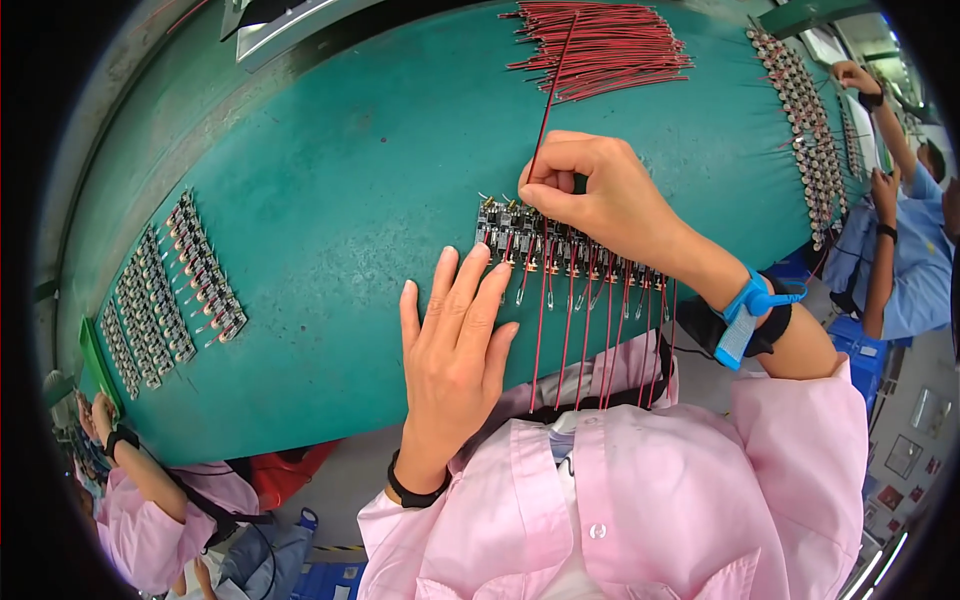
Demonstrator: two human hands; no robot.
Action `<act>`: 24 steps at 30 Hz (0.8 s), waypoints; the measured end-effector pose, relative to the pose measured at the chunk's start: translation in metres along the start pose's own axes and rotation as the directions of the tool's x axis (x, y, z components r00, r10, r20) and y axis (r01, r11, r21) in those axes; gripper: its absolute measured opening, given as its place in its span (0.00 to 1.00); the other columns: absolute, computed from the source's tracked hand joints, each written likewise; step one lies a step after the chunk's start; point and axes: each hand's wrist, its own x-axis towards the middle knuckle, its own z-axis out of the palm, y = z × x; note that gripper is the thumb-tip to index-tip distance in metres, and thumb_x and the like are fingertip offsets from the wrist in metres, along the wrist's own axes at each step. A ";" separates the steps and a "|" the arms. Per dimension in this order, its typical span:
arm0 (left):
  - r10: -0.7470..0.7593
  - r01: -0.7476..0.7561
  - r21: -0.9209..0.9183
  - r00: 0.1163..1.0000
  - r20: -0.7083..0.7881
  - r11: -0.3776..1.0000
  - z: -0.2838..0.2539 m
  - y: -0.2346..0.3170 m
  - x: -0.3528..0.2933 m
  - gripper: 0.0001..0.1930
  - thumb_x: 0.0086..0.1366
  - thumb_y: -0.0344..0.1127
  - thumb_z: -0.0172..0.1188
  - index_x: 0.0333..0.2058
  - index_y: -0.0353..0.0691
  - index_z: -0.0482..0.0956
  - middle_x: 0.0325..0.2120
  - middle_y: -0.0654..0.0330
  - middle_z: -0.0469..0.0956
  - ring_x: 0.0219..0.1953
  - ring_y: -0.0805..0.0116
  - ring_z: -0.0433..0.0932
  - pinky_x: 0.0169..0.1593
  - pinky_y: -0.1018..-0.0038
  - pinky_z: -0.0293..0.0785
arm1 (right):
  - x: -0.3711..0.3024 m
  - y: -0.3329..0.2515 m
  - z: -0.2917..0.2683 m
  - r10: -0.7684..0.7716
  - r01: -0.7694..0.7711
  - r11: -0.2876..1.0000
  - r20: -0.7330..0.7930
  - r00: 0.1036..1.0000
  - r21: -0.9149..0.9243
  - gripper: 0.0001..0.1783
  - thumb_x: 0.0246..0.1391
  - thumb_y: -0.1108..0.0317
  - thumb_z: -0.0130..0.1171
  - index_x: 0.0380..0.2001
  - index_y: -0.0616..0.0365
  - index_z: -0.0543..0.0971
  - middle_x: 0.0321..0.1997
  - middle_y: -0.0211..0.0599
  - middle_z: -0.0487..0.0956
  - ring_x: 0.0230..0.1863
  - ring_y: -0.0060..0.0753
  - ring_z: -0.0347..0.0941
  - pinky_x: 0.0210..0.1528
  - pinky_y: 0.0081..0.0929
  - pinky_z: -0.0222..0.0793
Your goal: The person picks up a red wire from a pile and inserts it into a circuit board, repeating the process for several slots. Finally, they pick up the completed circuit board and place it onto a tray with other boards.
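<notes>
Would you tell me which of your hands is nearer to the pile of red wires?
Right. The right hand sits just below the pile of red wires; the left hand rests flat, farther down the mat.

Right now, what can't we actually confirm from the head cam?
- Head view: where the red wire tip meets the row of small boards is hidden by the right hand fingers.
- Board parts and solder points: too small to read.
- Wires hanging off the green table edge: lower ends hidden against the pink shirt.
- Left hand: palm contact underneath unseen.
</notes>
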 end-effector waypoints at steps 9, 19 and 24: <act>0.025 -0.025 0.001 1.000 0.012 1.000 0.000 -0.002 0.001 0.23 0.54 0.32 0.53 0.51 0.42 0.65 0.53 0.58 0.62 0.56 0.55 0.59 0.55 0.54 0.48 | -0.001 -0.001 0.000 -0.027 0.026 0.998 -0.016 1.000 -0.060 0.05 0.40 0.74 0.56 0.21 0.66 0.74 0.19 0.33 0.70 0.20 0.21 0.64 0.24 0.20 0.61; 0.014 -0.014 -0.007 1.000 0.028 1.000 -0.001 -0.001 0.002 0.23 0.53 0.31 0.54 0.50 0.41 0.65 0.53 0.56 0.62 0.56 0.55 0.58 0.56 0.54 0.47 | -0.002 -0.002 0.001 -0.044 0.041 0.993 -0.026 0.999 -0.112 0.05 0.39 0.75 0.57 0.20 0.66 0.73 0.19 0.33 0.70 0.20 0.22 0.65 0.24 0.20 0.62; 0.001 -0.001 -0.027 1.000 0.030 1.000 -0.001 0.000 0.002 0.23 0.53 0.30 0.53 0.50 0.41 0.66 0.53 0.55 0.62 0.56 0.55 0.58 0.56 0.54 0.46 | -0.003 0.001 0.003 -0.104 0.098 0.986 -0.040 0.994 -0.132 0.04 0.39 0.76 0.56 0.20 0.65 0.73 0.20 0.33 0.70 0.21 0.23 0.66 0.24 0.20 0.63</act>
